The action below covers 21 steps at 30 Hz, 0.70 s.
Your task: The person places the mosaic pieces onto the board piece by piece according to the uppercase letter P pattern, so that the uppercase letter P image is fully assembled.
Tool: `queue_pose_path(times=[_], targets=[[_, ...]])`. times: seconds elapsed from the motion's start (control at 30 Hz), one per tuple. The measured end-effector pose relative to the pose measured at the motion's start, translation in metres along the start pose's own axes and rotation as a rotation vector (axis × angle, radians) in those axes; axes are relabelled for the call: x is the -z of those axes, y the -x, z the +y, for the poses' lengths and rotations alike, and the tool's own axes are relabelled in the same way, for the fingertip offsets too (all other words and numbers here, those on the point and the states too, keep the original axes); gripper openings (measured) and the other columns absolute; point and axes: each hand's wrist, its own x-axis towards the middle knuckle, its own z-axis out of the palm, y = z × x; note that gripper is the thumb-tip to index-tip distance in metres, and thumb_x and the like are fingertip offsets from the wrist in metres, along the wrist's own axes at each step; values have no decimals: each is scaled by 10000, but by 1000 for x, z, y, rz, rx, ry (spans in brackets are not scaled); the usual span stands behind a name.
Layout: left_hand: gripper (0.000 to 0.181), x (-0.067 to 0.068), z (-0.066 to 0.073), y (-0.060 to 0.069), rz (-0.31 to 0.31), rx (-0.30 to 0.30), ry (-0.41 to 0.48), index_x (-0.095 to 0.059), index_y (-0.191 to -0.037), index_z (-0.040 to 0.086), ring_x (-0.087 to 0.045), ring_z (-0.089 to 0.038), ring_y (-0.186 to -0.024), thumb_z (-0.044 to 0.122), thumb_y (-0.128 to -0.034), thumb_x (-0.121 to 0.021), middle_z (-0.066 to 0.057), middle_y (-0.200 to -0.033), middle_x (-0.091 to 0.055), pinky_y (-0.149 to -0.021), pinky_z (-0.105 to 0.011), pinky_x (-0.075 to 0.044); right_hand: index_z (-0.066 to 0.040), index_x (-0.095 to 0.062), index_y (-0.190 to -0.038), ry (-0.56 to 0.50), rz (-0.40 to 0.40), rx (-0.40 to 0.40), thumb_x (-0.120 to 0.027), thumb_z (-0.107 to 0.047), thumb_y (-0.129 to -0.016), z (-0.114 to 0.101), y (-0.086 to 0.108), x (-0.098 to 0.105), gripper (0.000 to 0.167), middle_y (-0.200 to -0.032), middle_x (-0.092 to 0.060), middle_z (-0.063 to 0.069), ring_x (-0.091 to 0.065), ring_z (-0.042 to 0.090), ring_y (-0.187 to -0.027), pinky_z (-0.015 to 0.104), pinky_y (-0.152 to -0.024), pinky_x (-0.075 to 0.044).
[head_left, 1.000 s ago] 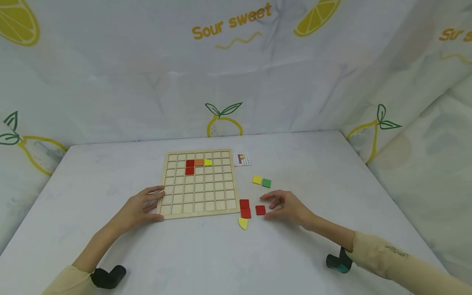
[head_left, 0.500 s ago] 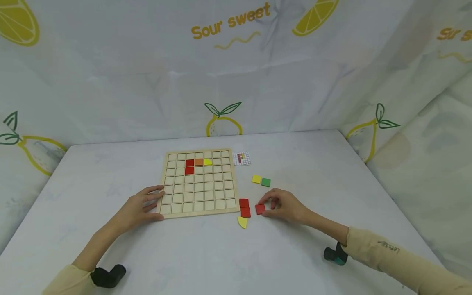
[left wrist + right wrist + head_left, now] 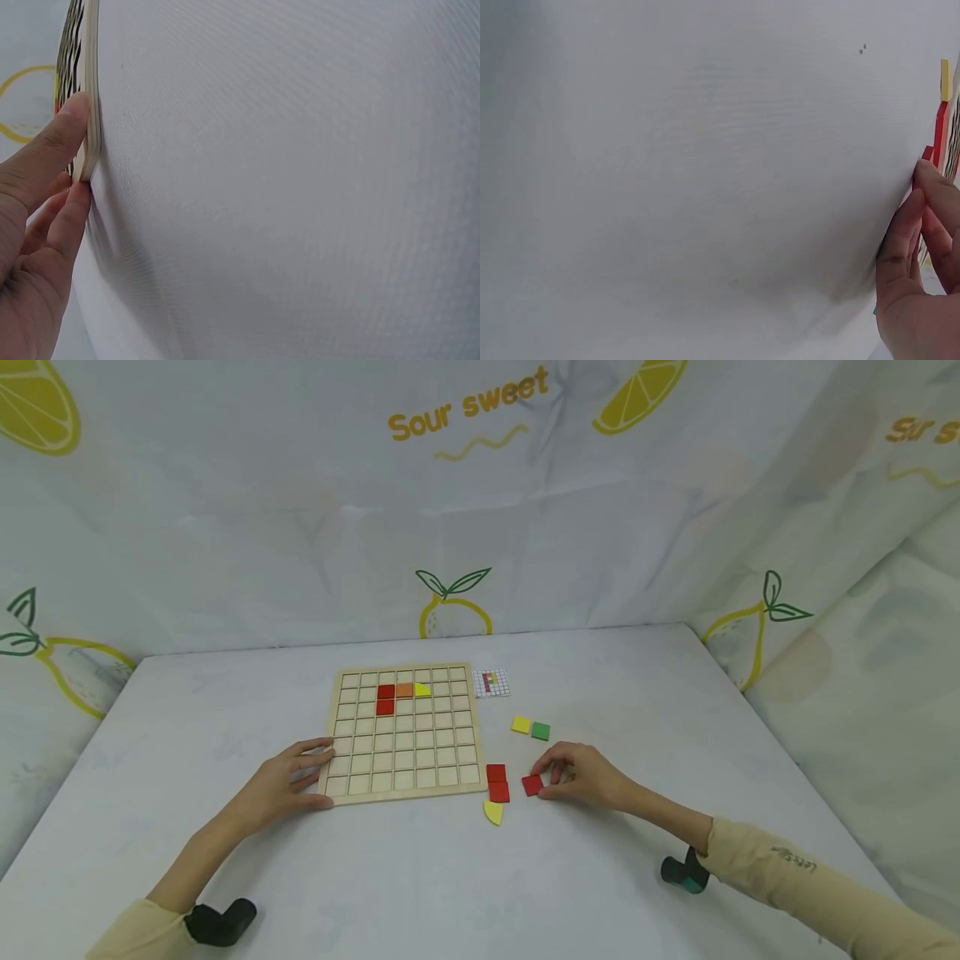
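Right hand (image 3: 581, 778), finger and thumb narrowed, pinches flat red square tile (image 3: 532, 786) just outside near right corner of pale wooden grid board (image 3: 404, 761) on white worktop (image 3: 375, 877); whether tile is lifted, cannot tell. Left hand (image 3: 288, 778), fingers spread, touches board at near left corner. Sound handling, likely: pinch tile's opposite edges, lift level above neighbouring red square tiles (image 3: 498, 792), keep board still.

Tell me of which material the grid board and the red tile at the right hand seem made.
Grid board: probably wood, matt; its pale edge looks layered like plywood. Red square tile: painted wood or plastic, smooth-looking; its even colour leaves this open.
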Motion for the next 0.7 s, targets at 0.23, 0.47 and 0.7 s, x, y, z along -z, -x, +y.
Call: queue_pose_path(times=[0.23, 0.47, 0.7], targets=[[720, -1, 2, 1, 3, -16, 8, -470, -1292, -187, -405, -455, -1284, 59, -712, -819, -271, -1458, -331, -970, -364, -501, -16, -658, -1033, -72, -27, -53, -770, -93, -813, -1, -3, 7, 259, -951, -641, 48, -589, 143, -792, 191, -717, -584], [715, -1, 1, 1, 2, -17, 5, -477, -1291, -182, -409, -451, -1283, 64, -713, -819, -266, -1459, -332, -968, -361, -504, 14, -665, -1084, -302, -50, -150, -747, -116, -842, -1, -4, 19, 287, -972, -660, 73, -604, 187, -904, 227, -780, -601], [711, -1, 0, -1, 5, -17, -11, -483, -1292, -173, -399, -448, -1290, 64, -713, -820, -255, -1461, -335, -975, -353, -493, 61, -647, -1139, -561, -5, -385, -731, -53, -844, -2, -10, 17, 327, -1019, -623, 109, -538, 238, -1000, 225, -797, -594]])
